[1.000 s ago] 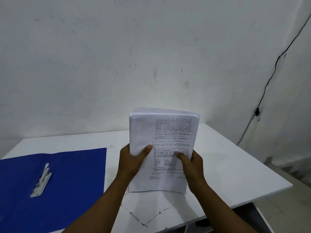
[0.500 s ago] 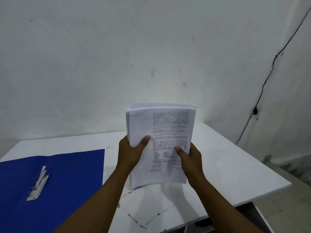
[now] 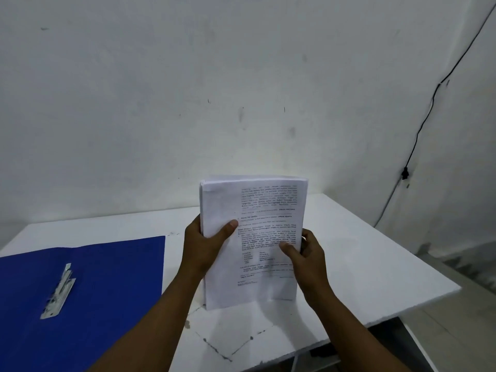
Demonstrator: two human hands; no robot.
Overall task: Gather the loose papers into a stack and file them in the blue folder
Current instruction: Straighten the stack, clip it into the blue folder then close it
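both hands, left hand (image 3: 205,244) and right hand (image 3: 306,253), grip the paper stack (image 3: 252,237) upright, seemingly squaring it on the tabletop (image 3: 362,264). next: lay it in the open blue folder (image 3: 107,277).

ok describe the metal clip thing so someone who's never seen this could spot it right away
Start at the white table and go to the open blue folder on its left side. The metal fastener lies on the folder, a narrow silver strip running diagonally. It is the only shiny metal piece there, well apart from the paper stack.

A thick stack of printed papers (image 3: 255,237) stands upright at frame center; the open blue folder (image 3: 107,277) lies flat lower left.
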